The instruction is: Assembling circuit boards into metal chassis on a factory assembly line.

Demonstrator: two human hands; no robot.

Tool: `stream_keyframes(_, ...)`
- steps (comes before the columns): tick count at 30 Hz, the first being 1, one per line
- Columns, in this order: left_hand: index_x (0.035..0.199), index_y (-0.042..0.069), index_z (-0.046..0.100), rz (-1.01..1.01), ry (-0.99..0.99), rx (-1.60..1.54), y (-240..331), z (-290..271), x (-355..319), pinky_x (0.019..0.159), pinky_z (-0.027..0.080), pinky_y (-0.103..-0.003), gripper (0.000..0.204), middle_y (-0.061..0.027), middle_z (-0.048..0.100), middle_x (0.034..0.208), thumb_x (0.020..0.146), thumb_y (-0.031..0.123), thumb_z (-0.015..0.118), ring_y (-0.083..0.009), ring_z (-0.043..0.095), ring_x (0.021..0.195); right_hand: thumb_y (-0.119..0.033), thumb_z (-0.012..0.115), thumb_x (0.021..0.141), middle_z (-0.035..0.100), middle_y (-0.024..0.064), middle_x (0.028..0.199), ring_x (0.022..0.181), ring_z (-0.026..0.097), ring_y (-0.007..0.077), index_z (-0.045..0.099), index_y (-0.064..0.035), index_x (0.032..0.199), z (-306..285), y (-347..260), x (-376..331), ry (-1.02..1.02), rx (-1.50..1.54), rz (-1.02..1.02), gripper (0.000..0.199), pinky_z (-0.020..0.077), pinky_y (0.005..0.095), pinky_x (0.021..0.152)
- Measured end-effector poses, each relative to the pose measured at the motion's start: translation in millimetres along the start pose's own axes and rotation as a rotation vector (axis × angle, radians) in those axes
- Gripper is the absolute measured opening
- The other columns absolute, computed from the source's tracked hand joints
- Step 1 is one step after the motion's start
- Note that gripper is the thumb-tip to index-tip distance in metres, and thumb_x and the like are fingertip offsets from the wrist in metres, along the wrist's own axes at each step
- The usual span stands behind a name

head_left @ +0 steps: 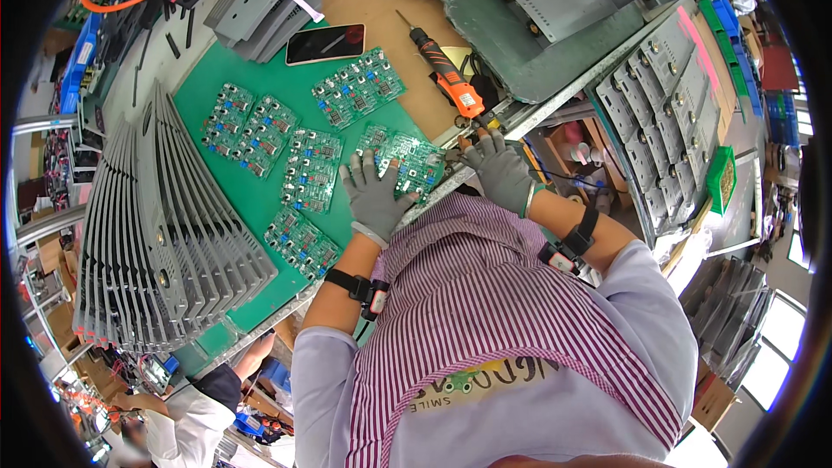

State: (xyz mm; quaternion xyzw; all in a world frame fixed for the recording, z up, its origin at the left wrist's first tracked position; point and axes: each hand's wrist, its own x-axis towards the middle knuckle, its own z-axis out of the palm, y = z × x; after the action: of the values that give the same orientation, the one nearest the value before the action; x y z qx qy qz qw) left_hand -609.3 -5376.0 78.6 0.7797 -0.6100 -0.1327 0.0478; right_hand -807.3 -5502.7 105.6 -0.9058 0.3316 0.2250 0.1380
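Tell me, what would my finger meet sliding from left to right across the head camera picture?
Fanned row of gray panels → gloved left hand → gloved right hand → small green bin.

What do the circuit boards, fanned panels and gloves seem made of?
Circuit boards: probably fiberglass laminate, green-coated, sheen unclear; flat faces crowded with small parts.
Fanned panels: likely sheet metal, matte gray; thin, even edges, though rigid plastic is possible.
Gloves: apparently matte gray fabric, fitting closely; coating unclear.
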Motion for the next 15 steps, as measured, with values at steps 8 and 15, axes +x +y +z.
stream_keyframes(8, 0.121, 0.013, 0.051, -0.004, -0.014, 0.019, 0.6, -1.1, -0.2, 0.106, 0.005, -0.053, 0.065, -0.0198, 0.027, 0.138, 0.069, 0.049, 0.067, -0.0394, 0.014, 0.131, -0.012, 0.046, 0.084, 0.046, 0.0206, 0.107, 0.107, 0.048, 0.0351, 0.038, -0.0097, 0.124, -19.7, -1.3, -0.1, -0.072, 0.118, -0.021, 0.042, 0.0495, 0.0385, 0.073)
stream_keyframes(15, 0.124, 0.016, 0.049, 0.004, -0.030, 0.062, -3.0, 3.4, -0.6, 0.105, 0.004, -0.056, 0.067, -0.0194, 0.029, 0.137, 0.069, 0.054, 0.062, -0.0395, 0.015, 0.131, -0.012, 0.046, 0.085, 0.053, 0.0121, 0.092, 0.083, 0.059, 0.0258, 0.046, -0.0181, 0.120, -38.6, -15.2, -21.5, -0.100, 0.137, -0.211, 0.036, 0.0498, 0.0354, 0.065)
